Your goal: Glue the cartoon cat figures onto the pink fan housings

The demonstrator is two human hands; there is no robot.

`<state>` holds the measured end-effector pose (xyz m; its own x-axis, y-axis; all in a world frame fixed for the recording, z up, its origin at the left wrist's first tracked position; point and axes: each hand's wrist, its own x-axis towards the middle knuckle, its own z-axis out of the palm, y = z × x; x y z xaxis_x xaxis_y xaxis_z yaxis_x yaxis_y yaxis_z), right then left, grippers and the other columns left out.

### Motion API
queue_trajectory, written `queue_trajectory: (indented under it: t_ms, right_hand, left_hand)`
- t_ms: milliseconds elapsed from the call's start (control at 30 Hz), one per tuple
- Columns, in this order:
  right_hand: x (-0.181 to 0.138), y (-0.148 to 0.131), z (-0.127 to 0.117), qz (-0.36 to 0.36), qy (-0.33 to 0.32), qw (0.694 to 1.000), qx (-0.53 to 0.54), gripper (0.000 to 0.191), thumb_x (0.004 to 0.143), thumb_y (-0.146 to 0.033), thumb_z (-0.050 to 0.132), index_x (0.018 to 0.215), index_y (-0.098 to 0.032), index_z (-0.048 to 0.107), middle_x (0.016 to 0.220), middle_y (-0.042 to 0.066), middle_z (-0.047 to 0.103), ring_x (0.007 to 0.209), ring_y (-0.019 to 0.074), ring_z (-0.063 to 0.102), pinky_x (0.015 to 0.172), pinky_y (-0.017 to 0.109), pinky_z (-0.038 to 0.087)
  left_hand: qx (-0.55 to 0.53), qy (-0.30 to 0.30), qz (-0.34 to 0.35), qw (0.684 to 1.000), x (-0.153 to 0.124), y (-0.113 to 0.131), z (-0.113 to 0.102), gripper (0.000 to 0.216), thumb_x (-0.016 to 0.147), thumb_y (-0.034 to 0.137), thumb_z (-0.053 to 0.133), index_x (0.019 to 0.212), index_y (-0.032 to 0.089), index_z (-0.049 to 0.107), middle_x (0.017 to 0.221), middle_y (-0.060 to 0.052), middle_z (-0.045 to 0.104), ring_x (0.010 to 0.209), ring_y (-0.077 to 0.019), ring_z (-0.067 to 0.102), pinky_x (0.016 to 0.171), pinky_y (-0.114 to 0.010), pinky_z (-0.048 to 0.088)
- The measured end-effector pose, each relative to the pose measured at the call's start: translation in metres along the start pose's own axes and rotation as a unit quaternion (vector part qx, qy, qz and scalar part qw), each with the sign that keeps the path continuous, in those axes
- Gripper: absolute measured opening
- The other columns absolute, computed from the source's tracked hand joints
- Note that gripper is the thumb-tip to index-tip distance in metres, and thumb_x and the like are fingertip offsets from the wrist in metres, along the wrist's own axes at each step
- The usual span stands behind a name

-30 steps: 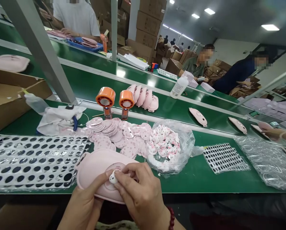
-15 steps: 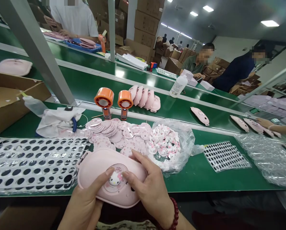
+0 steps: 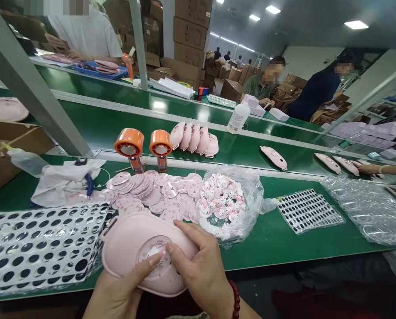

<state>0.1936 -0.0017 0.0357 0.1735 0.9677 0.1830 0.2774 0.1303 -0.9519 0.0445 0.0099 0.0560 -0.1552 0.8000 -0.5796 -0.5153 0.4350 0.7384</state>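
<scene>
Both my hands hold a pink oval plastic shell (image 3: pixel 128 241) at the table's near edge. My left hand (image 3: pixel 118 290) grips its underside, thumb pressing a small white cat-face badge (image 3: pixel 154 254) on the round disc in the shell's middle. My right hand (image 3: pixel 198 266) wraps the shell's right end, its thumb pressing beside the badge. Behind the shell lie a spread of round pink discs (image 3: pixel 151 190) and an open plastic bag of cat-face badges (image 3: pixel 223 199).
Sheets of black-dot stickers lie at left (image 3: pixel 35 239) and right (image 3: pixel 306 210). Two orange-headed fans (image 3: pixel 131 148) stand behind the discs. Pink shells (image 3: pixel 194 137) ride the conveyor (image 3: pixel 244 148). A cloth and squeeze bottle (image 3: pixel 25 161) sit left. Other people work across and at right.
The shell has tilted and shifted slightly left in my hands. Both thumbs have closed in over the cat-face badge, now pressing it. The view dropped a little.
</scene>
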Motion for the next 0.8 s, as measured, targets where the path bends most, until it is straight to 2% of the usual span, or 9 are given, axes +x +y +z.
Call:
queue_trajectory:
  t_ms: [167, 367, 467, 567, 700, 800]
  right_hand:
    - [0.002, 0.001, -0.002, -0.003, -0.001, 1.0, 0.006, 0.042, 0.094, -0.036, 0.08, 0.131, -0.019, 0.089, 0.117, 0.011, 0.089, 0.107, 0.0304, 0.085, 0.103, 0.039, 0.068]
    - [0.006, 0.001, -0.006, -0.001, -0.005, 1.0, -0.01, 0.041, 0.096, -0.036, 0.079, 0.131, -0.016, 0.088, 0.114, 0.012, 0.088, 0.107, 0.0319, 0.085, 0.1, 0.042, 0.069]
    - [0.007, 0.003, -0.006, -0.006, 0.002, 1.0, -0.031, 0.041, 0.096, -0.036, 0.079, 0.13, -0.016, 0.089, 0.112, 0.013, 0.088, 0.107, 0.0334, 0.085, 0.101, 0.044, 0.07]
    - [0.009, 0.002, -0.006, -0.017, 0.009, 0.999, -0.038, 0.04, 0.095, -0.034, 0.08, 0.131, -0.018, 0.088, 0.114, 0.012, 0.088, 0.108, 0.0325, 0.085, 0.103, 0.042, 0.07]
    - [0.015, -0.001, -0.012, -0.028, 0.01, 0.998, -0.048, 0.04, 0.095, -0.031, 0.079, 0.132, -0.018, 0.088, 0.116, 0.012, 0.088, 0.107, 0.0315, 0.086, 0.099, 0.039, 0.071]
    - [0.016, 0.009, -0.009, -0.06, -0.002, 0.995, -0.077, 0.042, 0.096, -0.03, 0.08, 0.136, -0.018, 0.085, 0.117, 0.012, 0.088, 0.107, 0.0308, 0.087, 0.098, 0.037, 0.072]
  left_hand:
    - [0.005, -0.009, -0.004, 1.0, 0.0, 0.0, 0.004, 0.117, 0.034, 0.002, 0.098, 0.145, 0.028, 0.078, 0.142, -0.007, 0.086, 0.128, -0.0436, 0.08, 0.081, -0.03, 0.073]
    - [0.02, -0.017, -0.008, 1.0, 0.006, -0.002, 0.002, 0.127, 0.038, 0.021, 0.113, 0.157, 0.029, 0.069, 0.134, -0.01, 0.088, 0.132, -0.0457, 0.078, 0.093, -0.039, 0.073]
    - [0.025, -0.023, -0.018, 0.999, 0.011, -0.004, 0.001, 0.126, 0.041, 0.025, 0.114, 0.158, 0.028, 0.068, 0.136, -0.012, 0.087, 0.132, -0.0469, 0.077, 0.098, -0.043, 0.072]
    - [0.023, -0.013, -0.018, 0.999, 0.011, -0.001, 0.006, 0.126, 0.038, 0.02, 0.112, 0.156, 0.028, 0.069, 0.135, -0.012, 0.088, 0.135, -0.0484, 0.076, 0.097, -0.045, 0.073]
    - [0.014, 0.0, -0.036, 0.999, 0.009, 0.004, 0.015, 0.124, 0.03, 0.005, 0.104, 0.149, 0.028, 0.076, 0.134, -0.01, 0.088, 0.143, -0.0503, 0.07, 0.093, -0.042, 0.074]
    - [0.006, -0.018, -0.027, 0.999, 0.02, 0.0, 0.006, 0.121, 0.034, 0.004, 0.102, 0.15, 0.026, 0.075, 0.139, -0.01, 0.087, 0.142, -0.0505, 0.07, 0.096, -0.042, 0.073]
